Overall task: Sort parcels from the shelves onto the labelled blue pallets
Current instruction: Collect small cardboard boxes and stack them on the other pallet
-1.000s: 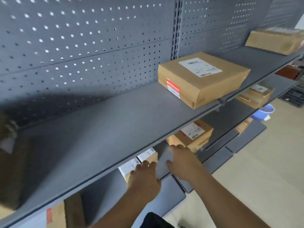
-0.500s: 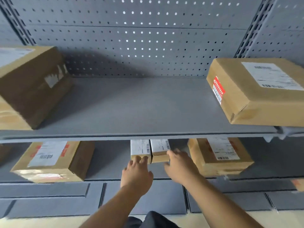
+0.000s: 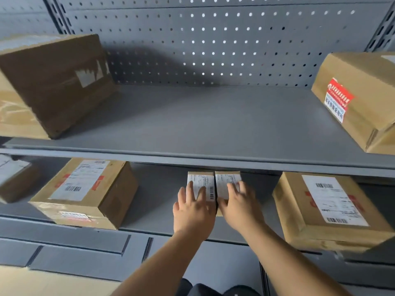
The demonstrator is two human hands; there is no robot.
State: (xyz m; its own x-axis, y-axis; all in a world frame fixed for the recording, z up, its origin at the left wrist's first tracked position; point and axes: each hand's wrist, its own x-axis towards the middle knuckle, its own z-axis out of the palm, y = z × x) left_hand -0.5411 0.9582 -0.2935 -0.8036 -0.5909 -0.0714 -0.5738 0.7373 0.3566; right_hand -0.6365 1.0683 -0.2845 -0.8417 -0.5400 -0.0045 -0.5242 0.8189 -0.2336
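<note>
**Both hands on two small parcels, lower shelf**

Left hand [image 3: 193, 212] lay flat, fingers spread, on the left small parcel [image 3: 201, 184]; right hand [image 3: 240, 207] likewise on the right small parcel [image 3: 226, 181]. Neither hand had closed a grip. The two parcels touched side by side on the lower shelf [image 3: 156, 195]. Larger labelled box [image 3: 85, 193] sat to the left, another [image 3: 327, 210] to the right. Upper shelf [image 3: 203, 124] held a dark box [image 3: 53, 82] and a red-stickered box [image 3: 359, 99].

One head-worn view faces a grey shelf unit [image 3: 213, 154] squarely and close, tilted downward. Both forearms enter from the lower edge of the frame.
</note>
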